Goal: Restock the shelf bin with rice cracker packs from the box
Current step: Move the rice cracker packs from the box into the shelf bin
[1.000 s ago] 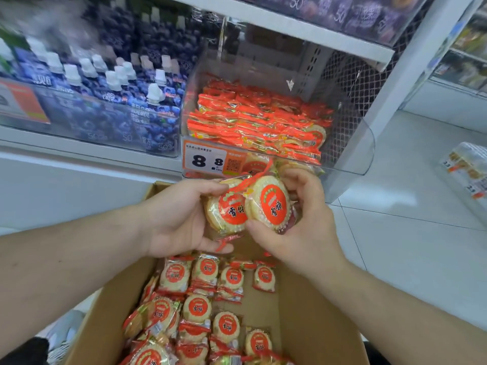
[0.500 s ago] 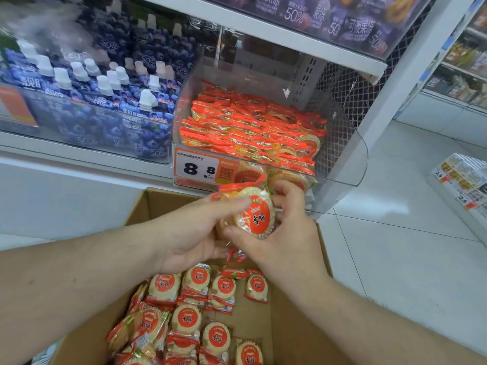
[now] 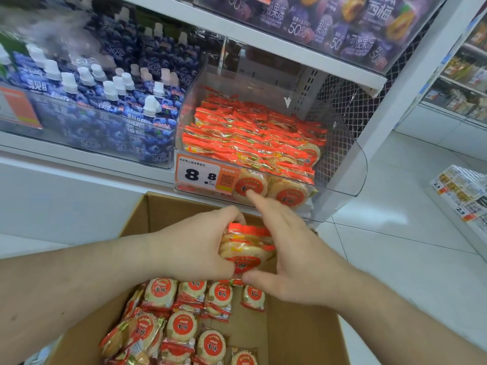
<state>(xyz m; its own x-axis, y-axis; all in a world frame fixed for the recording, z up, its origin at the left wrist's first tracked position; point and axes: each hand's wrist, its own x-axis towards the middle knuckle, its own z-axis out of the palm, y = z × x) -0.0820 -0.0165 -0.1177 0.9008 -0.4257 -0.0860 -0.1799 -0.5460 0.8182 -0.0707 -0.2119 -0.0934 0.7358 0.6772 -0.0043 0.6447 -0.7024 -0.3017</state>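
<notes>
Rice cracker packs (image 3: pixel 246 248): formerly fanned face-up, now squared into stack above box (image 3: pixel 303 335). Left hand (image 3: pixel 195 248) grasps stack; right hand (image 3: pixel 292 259) flat against it. Ready for shelf bin (image 3: pixel 340 164).

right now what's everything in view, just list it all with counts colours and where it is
held packs: a small stack, count unclear, orange and cream, between both hands above the box
cardboard box: one, brown, open, at bottom centre
loose packs in box: over a dozen, orange and cream, lying on the box floor, mostly left
shelf bin: one, clear plastic, on the shelf right of the pouches, already holding many orange packs
price tag: one, orange and white, reads 8.8, on the bin front
drink pouches: many, blue with white caps, shelf left of the bin
purple packs: several, upper shelf
left hand: grips the stack's left side
right hand: fingers straight against the stack's right side
</notes>
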